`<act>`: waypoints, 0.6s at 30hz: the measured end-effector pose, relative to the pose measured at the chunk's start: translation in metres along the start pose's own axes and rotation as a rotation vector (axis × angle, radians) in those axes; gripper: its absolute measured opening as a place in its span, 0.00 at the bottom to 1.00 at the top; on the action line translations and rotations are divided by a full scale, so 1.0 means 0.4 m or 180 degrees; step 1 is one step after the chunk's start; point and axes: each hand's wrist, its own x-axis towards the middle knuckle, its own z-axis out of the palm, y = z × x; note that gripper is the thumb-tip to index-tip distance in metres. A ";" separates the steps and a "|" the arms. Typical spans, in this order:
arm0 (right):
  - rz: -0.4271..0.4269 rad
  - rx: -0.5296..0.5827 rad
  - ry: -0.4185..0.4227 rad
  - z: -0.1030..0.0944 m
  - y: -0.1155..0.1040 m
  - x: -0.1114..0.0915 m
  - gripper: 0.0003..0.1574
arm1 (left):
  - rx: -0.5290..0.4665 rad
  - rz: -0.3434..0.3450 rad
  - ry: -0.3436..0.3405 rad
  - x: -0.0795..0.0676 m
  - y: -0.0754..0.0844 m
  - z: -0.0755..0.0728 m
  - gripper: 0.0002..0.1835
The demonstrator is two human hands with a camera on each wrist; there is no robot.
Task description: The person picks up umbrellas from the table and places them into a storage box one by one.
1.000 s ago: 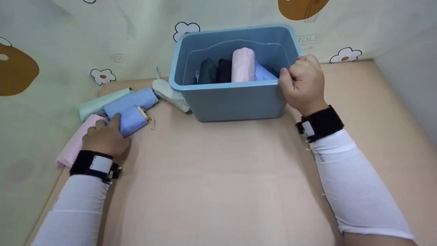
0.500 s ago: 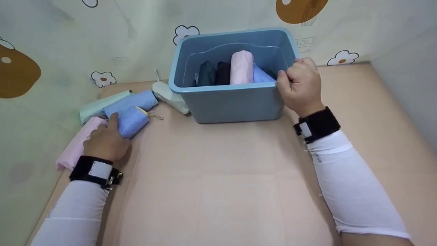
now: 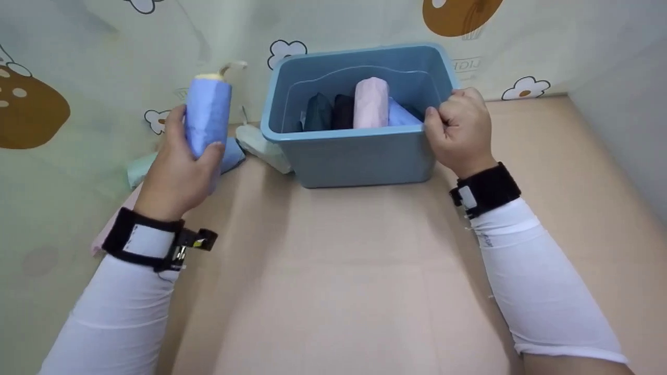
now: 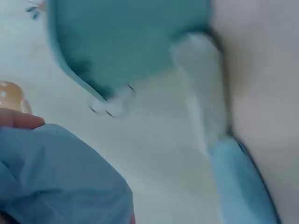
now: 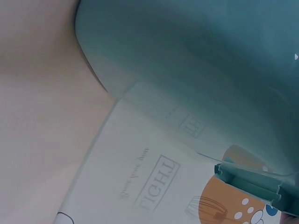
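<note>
My left hand grips a light blue folded umbrella and holds it upright, raised above the other rolls. A yellow end with a cord loop tops it. In the left wrist view, blue cloth fills the lower left. My right hand grips the near right corner of the blue-grey plastic bin's rim. Inside the bin stand a pink roll, a dark green roll, a near-black roll and a blue piece.
Left of the bin lie a pale green-white pouch, another blue roll, a mint green roll and a pink roll, partly behind the left arm. A patterned sheet covers the wall behind the beige surface.
The left hand has taken hold of the light blue umbrella, lifted it from the pile and turned it upright. The right hand still grips the bin.
</note>
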 end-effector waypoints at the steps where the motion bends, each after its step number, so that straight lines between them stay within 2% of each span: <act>1: 0.0017 -0.0003 0.0003 0.000 0.001 -0.001 0.31 | -0.0082 0.0013 -0.0019 0.007 0.029 0.004 0.46; 6: 0.0045 -0.0050 -0.0032 -0.004 0.005 -0.001 0.32 | -0.0368 0.0127 -0.0132 0.054 0.159 0.052 0.44; 11: 0.0014 -0.0030 -0.0025 0.003 0.003 -0.003 0.32 | -0.0521 0.0202 -0.0186 0.116 0.230 0.118 0.44; 14: -0.0028 -0.0005 0.0001 0.009 -0.002 -0.003 0.32 | -0.0388 0.0156 -0.0258 0.149 0.251 0.156 0.44; 18: -0.0120 0.0042 0.0042 0.013 -0.006 0.002 0.31 | 0.0096 -0.0018 -0.0443 0.176 0.271 0.187 0.45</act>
